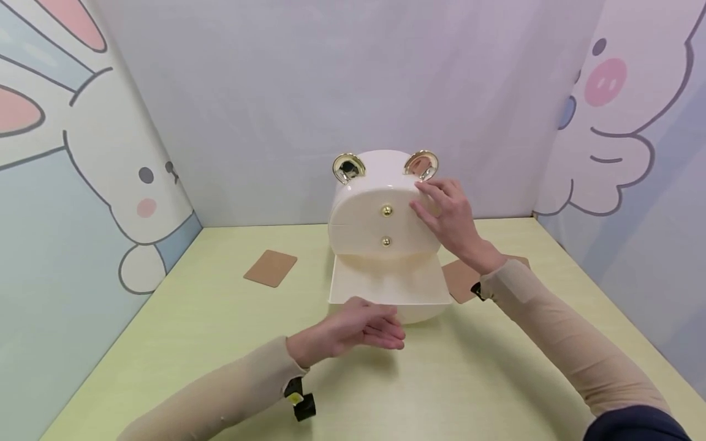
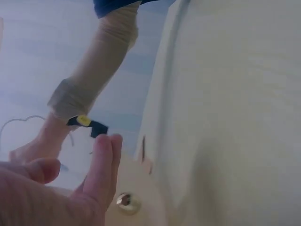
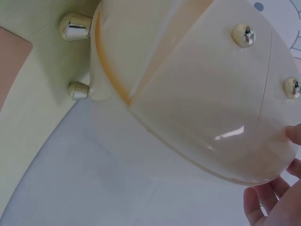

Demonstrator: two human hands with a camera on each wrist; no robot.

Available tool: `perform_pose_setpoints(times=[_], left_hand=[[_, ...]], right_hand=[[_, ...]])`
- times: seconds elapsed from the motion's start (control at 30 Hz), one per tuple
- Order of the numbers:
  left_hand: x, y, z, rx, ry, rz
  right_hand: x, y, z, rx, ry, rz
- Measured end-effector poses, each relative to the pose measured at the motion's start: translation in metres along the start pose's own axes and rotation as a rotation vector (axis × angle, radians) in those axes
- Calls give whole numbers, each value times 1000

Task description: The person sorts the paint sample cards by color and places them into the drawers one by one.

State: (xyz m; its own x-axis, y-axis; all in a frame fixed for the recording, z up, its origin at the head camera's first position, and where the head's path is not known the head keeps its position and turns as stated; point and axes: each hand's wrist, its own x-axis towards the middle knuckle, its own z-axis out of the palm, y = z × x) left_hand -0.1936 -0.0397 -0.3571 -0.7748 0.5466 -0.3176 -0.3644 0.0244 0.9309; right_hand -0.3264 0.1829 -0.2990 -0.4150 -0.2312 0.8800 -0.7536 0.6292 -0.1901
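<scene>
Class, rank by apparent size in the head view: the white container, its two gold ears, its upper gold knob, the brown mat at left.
1. White container
2. Brown mat
3. Left ear and right ear: too alike to rank
4. Upper gold knob

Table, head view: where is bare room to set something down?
Bare: between left brown mat and left sleeve; between right sleeve and right wall. Crowded: front and right of white box, by left hand and right hand.
</scene>
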Motion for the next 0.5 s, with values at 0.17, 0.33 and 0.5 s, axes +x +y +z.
perform_pose_setpoints(times=[0.17, 0.33, 0.5], left_hand=[[-11, 39, -29, 84, 2, 98], [-18, 66, -79, 113, 180, 215], [-15, 71, -135, 260, 451, 247]], right_hand=[[0, 1, 1, -4, 0, -5], [0, 1, 1, 3, -6, -2], [1, 1, -1, 4, -13, 2]])
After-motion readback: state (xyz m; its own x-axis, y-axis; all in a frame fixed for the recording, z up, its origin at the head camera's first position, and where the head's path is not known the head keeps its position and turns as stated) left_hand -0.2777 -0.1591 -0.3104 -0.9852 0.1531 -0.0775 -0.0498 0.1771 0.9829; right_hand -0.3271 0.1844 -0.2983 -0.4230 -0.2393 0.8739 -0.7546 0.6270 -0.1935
